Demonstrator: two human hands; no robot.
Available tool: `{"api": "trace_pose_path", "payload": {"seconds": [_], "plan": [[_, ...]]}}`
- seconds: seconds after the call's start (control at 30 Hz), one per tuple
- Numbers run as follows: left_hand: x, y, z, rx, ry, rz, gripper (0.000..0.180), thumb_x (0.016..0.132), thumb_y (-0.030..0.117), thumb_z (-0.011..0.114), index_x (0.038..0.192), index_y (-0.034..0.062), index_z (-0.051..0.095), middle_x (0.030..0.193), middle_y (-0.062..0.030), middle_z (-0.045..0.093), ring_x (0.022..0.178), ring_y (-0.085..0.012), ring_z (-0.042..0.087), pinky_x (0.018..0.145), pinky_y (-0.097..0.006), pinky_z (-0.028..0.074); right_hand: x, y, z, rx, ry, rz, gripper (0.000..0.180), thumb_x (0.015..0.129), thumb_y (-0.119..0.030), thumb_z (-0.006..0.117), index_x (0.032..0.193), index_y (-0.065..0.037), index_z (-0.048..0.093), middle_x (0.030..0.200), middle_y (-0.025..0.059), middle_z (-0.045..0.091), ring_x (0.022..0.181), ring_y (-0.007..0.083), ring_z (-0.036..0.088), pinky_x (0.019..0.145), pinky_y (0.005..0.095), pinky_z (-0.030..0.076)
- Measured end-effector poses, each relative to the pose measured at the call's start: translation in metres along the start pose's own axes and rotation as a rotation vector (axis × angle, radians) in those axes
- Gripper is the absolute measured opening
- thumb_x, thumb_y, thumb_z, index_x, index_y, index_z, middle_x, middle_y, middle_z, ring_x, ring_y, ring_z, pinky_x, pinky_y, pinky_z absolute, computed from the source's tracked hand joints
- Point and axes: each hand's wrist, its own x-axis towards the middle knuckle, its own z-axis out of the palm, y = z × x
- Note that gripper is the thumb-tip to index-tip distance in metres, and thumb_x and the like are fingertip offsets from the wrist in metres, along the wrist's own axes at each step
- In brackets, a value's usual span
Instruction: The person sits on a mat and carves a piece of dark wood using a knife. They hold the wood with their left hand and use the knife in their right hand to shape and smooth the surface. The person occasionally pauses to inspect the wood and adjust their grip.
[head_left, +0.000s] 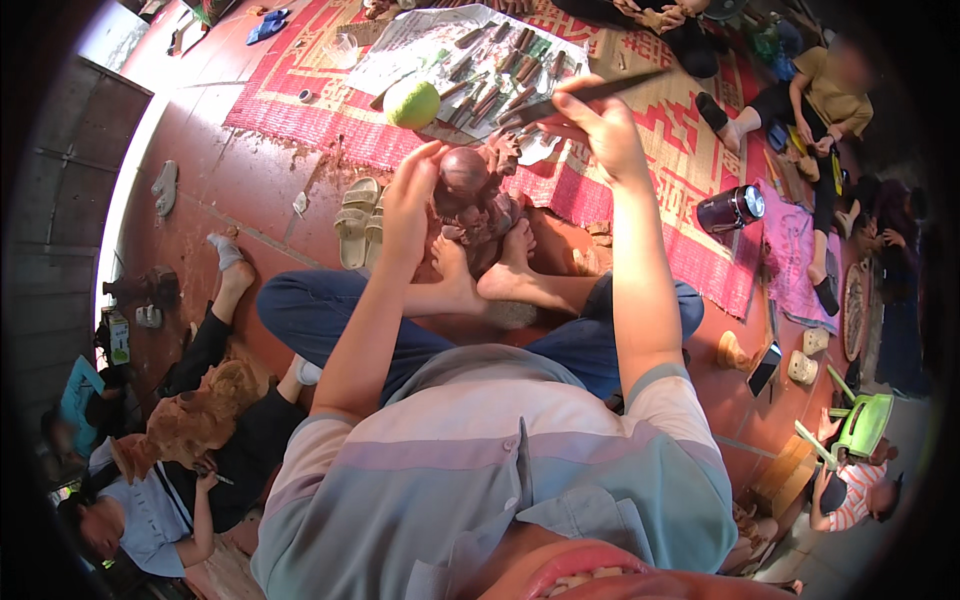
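Note:
A dark reddish-brown wood carving (480,215), with a smooth round ball near its top and knobbly shapes around it, stands between my bare feet, which press against its base. My left hand (412,195) is against the carving's left side, fingers along the ball. Raised to the right of the carving, my right hand (607,130) grips a long, dark, narrow tool (630,84) whose far end tapers to the upper right. Whether it is a file or a knife I cannot tell. The tool's other end reaches left, above the carving's top.
Beyond the carving, many carving tools (515,70) lie on a white sheet over a red patterned mat (655,205), beside a green round fruit (411,104). A dark tumbler (730,208) is at right, sandals (355,225) at left. Other people sit around; one at lower left holds a large wooden piece (205,410).

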Motion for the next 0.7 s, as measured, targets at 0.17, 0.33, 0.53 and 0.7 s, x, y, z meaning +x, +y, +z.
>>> {"api": "trace_pose_path", "payload": {"seconds": [0.17, 0.33, 0.53, 0.7], "plan": [[-0.022, -0.014, 0.024, 0.563, -0.049, 0.274, 0.067, 0.076, 0.002, 0.062, 0.135, 0.0015, 0.029, 0.118, -0.0148, 0.048, 0.106, -0.0181, 0.050, 0.091, -0.030, 0.040, -0.041, 0.038, -0.033, 0.135, 0.235, 0.045, 0.022, 0.088, -0.016, 0.055, 0.105, -0.002, 0.053, 0.085, 0.0051, 0.059, 0.073, 0.0162, 0.064, 0.067, 0.0288, 0.056], [-0.006, -0.012, 0.047, 0.653, 0.134, 0.320, 0.068, 0.072, 0.004, 0.068, 0.130, 0.0063, 0.033, 0.109, -0.0112, 0.053, 0.095, -0.0171, 0.054, 0.082, -0.029, 0.045, -0.081, 0.064, -0.042, 0.216, 0.312, 0.131, 0.020, 0.091, -0.017, 0.052, 0.105, -0.003, 0.056, 0.086, 0.0062, 0.061, 0.071, 0.0130, 0.062, 0.067, 0.0289, 0.056], [0.006, -0.014, 0.033, 0.654, 0.100, 0.315, 0.044, 0.066, 0.001, 0.068, 0.106, 0.0043, 0.050, 0.094, -0.0054, 0.059, 0.087, -0.0123, 0.056, 0.078, -0.026, 0.045, -0.092, 0.060, -0.051, 0.207, 0.367, 0.123, 0.017, 0.089, -0.014, 0.055, 0.102, -0.003, 0.057, 0.086, 0.0065, 0.060, 0.075, 0.0137, 0.062, 0.072, 0.0298, 0.055], [0.011, -0.003, 0.019, 0.507, -0.133, 0.181, 0.041, 0.065, -0.003, 0.065, 0.103, 0.0038, 0.050, 0.095, -0.0040, 0.057, 0.089, -0.0098, 0.054, 0.079, -0.024, 0.044, -0.074, 0.035, -0.036, 0.099, 0.342, -0.034, 0.014, 0.088, -0.006, 0.055, 0.101, -0.001, 0.057, 0.086, 0.0063, 0.061, 0.080, 0.0153, 0.062, 0.075, 0.0278, 0.053]]}}
